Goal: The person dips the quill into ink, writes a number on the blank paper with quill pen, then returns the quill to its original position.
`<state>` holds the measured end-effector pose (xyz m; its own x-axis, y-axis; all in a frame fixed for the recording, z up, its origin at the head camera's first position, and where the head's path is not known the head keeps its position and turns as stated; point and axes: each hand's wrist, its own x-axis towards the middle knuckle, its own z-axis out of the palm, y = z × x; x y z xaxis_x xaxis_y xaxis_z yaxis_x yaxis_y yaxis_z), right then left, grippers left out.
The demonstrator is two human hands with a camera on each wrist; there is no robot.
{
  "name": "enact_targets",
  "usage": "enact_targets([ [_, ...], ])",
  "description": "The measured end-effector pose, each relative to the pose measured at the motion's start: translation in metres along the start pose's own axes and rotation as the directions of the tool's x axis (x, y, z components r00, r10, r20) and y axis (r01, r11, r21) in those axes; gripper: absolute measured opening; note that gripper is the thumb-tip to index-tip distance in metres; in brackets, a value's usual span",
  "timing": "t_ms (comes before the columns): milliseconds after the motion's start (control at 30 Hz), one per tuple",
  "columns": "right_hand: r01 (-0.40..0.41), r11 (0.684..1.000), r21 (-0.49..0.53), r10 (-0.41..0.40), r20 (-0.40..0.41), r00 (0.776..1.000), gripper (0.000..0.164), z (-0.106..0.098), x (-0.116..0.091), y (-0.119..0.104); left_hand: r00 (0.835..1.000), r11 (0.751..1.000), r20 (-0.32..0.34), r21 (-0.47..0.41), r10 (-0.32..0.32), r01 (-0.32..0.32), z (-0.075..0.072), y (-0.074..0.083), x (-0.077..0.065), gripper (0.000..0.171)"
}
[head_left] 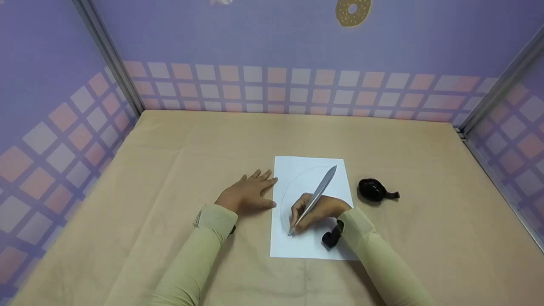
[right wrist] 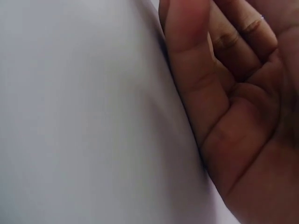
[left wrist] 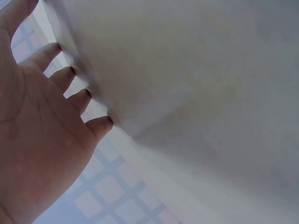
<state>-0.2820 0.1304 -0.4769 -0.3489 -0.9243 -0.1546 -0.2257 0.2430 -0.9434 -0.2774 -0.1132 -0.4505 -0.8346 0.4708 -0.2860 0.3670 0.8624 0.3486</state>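
Right grip [head_left: 325, 209] pinches pen [head_left: 319, 190], tip at lower end of curve [head_left: 282, 197]; paper [head_left: 293, 248] lies well in from back edge of counter [head_left: 221, 140]. Left grip [head_left: 248, 196], fingers spread, touches paper's left edge: press firmly, draw slowly.

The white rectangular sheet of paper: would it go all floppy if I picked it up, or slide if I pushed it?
The white rectangular sheet of paper lies flat and looks thin, so it would probably flop when lifted. It seems light, so a push might slide it over the beige cloth, though the person's right hand on it could stop that.
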Motion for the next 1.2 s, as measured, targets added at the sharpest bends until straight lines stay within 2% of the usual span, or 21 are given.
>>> enact_targets([
  [400,-0.007,1.0,-0.006,0.007,0.035,0.999,0.017,0.002,-0.005,-0.003,1.0,1.0,-0.001,0.02,0.009,-0.009,-0.001,-0.001,0.001,0.077],
  [633,-0.022,1.0,0.019,0.021,0.045,0.999,0.017,0.004,-0.01,-0.005,1.0,1.0,-0.003,-0.015,0.0,0.0,0.0,0.0,0.001,0.078],
  [833,-0.02,0.999,0.026,0.018,0.064,0.998,0.018,0.005,-0.013,-0.004,1.0,1.0,-0.004,-0.004,0.007,-0.007,0.0,0.0,0.001,0.078],
  [1067,-0.061,0.998,0.029,0.059,0.069,0.996,0.018,0.005,-0.017,-0.005,1.0,1.0,0.003,-0.01,0.002,-0.002,-0.001,0.0,0.001,0.078],
  [1200,-0.051,0.998,0.036,0.047,0.082,0.995,0.02,0.004,-0.02,-0.004,1.0,1.0,0.0,-0.013,0.003,-0.003,0.0,0.0,0.001,0.078],
])
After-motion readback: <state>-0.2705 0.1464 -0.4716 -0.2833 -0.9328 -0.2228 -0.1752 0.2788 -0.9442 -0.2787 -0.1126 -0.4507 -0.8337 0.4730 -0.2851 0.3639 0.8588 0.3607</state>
